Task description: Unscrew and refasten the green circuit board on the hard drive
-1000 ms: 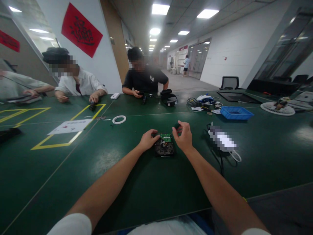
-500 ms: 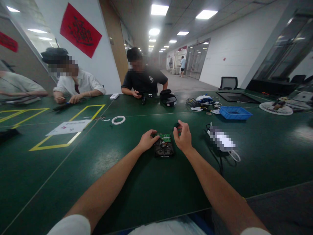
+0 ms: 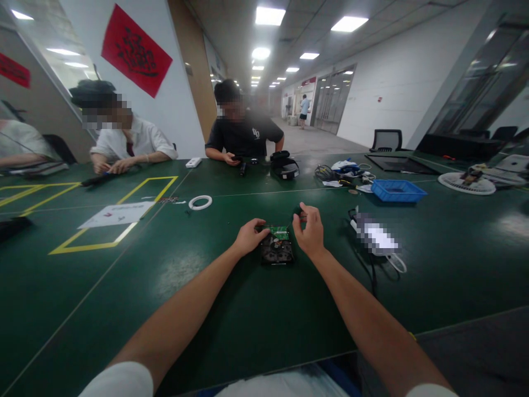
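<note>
A black hard drive (image 3: 276, 251) with a green circuit board (image 3: 280, 232) along its far end lies on the table in front of me. My left hand (image 3: 251, 237) grips its far left corner, thumb on top and fingers at the side. Just off the drive's far right corner, my right hand (image 3: 309, 229) is raised with curled fingers. Between its thumb and fingertips is a small dark object (image 3: 296, 210), too dim to name for certain.
On the green table (image 3: 231, 320) a phone-like device (image 3: 376, 234) with cables lies to the right. Beyond are a blue tray (image 3: 399, 191), tangled cables (image 3: 326, 173) and a white fan grille (image 3: 466, 183). A white ring (image 3: 200, 203) and paper (image 3: 115, 214) lie left. Two people sit opposite.
Both my hands and the hard drive stay nearly still; my right fingers shift only slightly. At the far left, a seated person has leaned leftward.
</note>
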The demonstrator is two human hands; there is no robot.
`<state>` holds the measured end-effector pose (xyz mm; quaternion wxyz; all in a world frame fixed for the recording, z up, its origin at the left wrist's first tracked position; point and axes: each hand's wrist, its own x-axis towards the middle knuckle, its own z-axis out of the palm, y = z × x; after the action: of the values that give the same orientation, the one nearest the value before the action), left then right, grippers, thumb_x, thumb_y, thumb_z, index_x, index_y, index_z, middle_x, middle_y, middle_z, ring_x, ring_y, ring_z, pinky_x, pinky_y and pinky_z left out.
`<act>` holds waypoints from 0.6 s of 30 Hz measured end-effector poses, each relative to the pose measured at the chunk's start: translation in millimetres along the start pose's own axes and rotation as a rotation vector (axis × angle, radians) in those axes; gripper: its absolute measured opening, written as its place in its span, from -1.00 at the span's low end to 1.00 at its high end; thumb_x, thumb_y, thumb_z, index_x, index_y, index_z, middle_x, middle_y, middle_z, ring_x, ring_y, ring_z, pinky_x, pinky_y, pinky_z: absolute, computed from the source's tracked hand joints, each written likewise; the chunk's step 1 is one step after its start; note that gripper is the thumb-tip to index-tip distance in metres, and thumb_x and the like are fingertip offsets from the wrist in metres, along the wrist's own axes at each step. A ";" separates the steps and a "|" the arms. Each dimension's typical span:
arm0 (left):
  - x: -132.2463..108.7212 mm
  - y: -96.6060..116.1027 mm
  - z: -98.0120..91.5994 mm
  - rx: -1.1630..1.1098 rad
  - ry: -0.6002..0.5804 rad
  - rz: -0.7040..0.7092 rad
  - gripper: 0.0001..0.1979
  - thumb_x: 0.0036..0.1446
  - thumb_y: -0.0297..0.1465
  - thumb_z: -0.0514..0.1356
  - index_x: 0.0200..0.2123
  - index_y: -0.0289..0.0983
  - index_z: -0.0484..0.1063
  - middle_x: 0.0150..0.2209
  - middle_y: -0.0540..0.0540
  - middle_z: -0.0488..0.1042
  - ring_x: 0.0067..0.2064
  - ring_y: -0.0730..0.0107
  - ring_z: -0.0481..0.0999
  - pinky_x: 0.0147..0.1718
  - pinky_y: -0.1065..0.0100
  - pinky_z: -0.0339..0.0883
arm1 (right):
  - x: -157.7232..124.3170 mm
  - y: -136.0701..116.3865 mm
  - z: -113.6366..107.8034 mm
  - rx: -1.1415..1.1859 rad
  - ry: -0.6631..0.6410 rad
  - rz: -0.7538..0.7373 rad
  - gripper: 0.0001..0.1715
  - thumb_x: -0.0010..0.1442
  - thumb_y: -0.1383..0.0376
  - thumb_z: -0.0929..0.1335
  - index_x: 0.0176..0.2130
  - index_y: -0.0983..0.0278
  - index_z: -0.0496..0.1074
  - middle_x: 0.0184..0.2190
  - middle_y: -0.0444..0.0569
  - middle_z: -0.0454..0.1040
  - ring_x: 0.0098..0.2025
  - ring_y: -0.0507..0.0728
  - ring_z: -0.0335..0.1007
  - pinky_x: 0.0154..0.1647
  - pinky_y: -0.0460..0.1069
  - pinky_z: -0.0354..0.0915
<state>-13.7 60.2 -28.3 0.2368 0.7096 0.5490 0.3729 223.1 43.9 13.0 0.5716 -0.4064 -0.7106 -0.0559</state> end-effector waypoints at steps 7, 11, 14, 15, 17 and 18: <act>-1.4 5.5 -2.1 0.003 -0.011 -0.005 -0.59 0.19 -0.22 0.30 0.07 -0.25 0.47 -0.01 -0.14 0.55 -0.37 0.42 0.47 -0.33 0.33 0.40 | -1.6 4.0 4.6 0.032 0.046 0.037 -0.50 0.35 0.18 0.32 0.21 0.23 0.19 0.09 0.19 0.38 -0.09 0.20 0.49 -0.14 0.16 0.56; -1.0 5.0 -1.7 0.008 -0.007 -0.021 -0.59 0.19 -0.22 0.30 0.07 -0.24 0.47 -0.02 -0.14 0.55 -0.38 0.42 0.47 -0.35 0.34 0.39 | -0.5 3.5 1.0 -0.003 0.030 0.024 -0.52 0.33 0.18 0.34 0.19 0.23 0.23 0.02 0.17 0.38 -0.09 0.22 0.47 -0.18 0.16 0.55; -0.7 3.7 -1.1 0.009 0.000 -0.009 -0.59 0.18 -0.22 0.31 0.06 -0.23 0.48 -0.03 -0.13 0.55 -0.38 0.43 0.47 -0.33 0.33 0.39 | 1.3 1.0 -1.7 -0.008 0.012 -0.002 -0.54 0.33 0.22 0.33 0.18 0.23 0.25 0.01 0.16 0.37 -0.10 0.21 0.45 -0.17 0.16 0.55; -0.7 3.5 -1.0 0.012 0.004 -0.004 -0.59 0.18 -0.22 0.30 0.06 -0.23 0.48 -0.03 -0.13 0.55 -0.38 0.42 0.47 -0.33 0.33 0.39 | 1.7 0.3 -1.9 -0.010 0.014 -0.006 -0.55 0.33 0.23 0.32 0.18 0.23 0.25 0.01 0.16 0.37 -0.10 0.21 0.44 -0.16 0.17 0.54; -0.7 3.6 -0.9 0.018 0.010 0.002 -0.59 0.18 -0.21 0.30 0.05 -0.23 0.48 -0.04 -0.12 0.56 -0.38 0.42 0.47 -0.33 0.33 0.38 | 1.8 -0.5 -1.0 0.001 0.024 -0.010 -0.55 0.33 0.25 0.31 0.17 0.24 0.24 0.04 0.17 0.36 -0.09 0.21 0.45 -0.13 0.16 0.54; -0.8 3.8 -0.8 0.019 0.011 0.002 -0.60 0.18 -0.21 0.30 0.05 -0.23 0.48 -0.04 -0.12 0.56 -0.38 0.42 0.46 -0.34 0.34 0.38 | 1.7 -0.5 -0.2 0.014 0.027 -0.008 -0.55 0.33 0.25 0.31 0.18 0.24 0.23 0.05 0.17 0.37 -0.08 0.20 0.46 -0.13 0.15 0.54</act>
<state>-12.2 58.3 -25.2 0.2267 0.7103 0.5529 0.3719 223.0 44.3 14.7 0.5838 -0.3987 -0.7048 -0.0589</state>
